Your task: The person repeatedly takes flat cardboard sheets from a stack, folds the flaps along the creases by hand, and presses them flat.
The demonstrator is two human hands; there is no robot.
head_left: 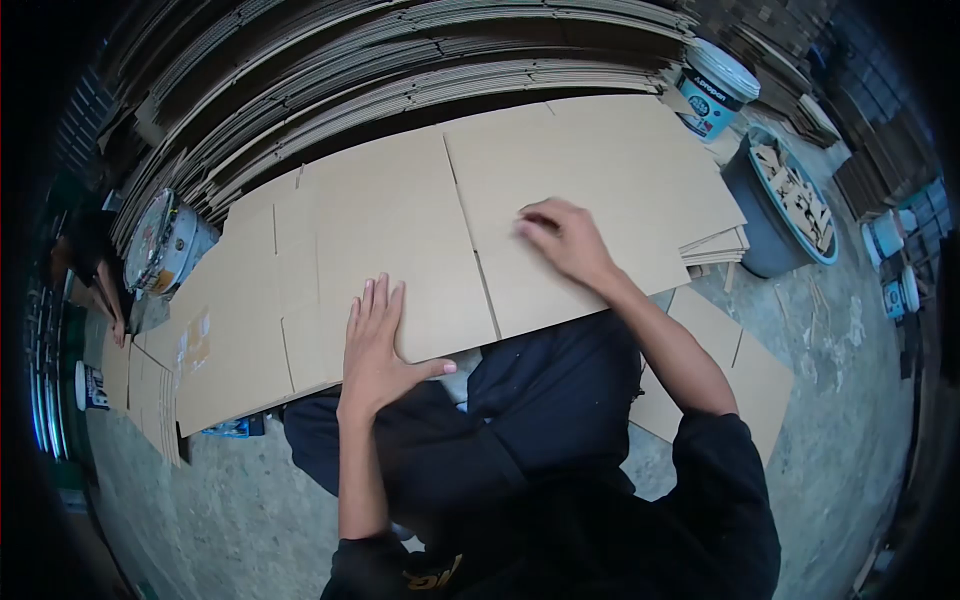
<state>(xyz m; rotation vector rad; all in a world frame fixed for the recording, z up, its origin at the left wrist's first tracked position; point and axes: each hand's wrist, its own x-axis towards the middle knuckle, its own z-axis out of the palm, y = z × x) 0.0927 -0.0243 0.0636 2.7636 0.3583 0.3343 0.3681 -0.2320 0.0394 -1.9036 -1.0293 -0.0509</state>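
Observation:
A large flat cardboard sheet (380, 210), with narrow slots cut in it, lies in front of me and partly over my lap. More sheets show in layers beneath its right end. My left hand (378, 345) rests flat on the near edge, fingers spread and thumb out to the right. Over the right half of the sheet is my right hand (568, 240), its fingers curled together and a little blurred. Whether it pinches anything small is hidden. A slot (468, 225) runs across the sheet between both hands.
Tall stacks of cardboard (420, 60) rise behind the sheet. To the right stand a paint bucket (715, 90) and a tub (770, 220) of cardboard scraps. Another bucket (165, 245) is at left, near another person (95, 260). A loose cardboard piece (755, 385) lies on the floor.

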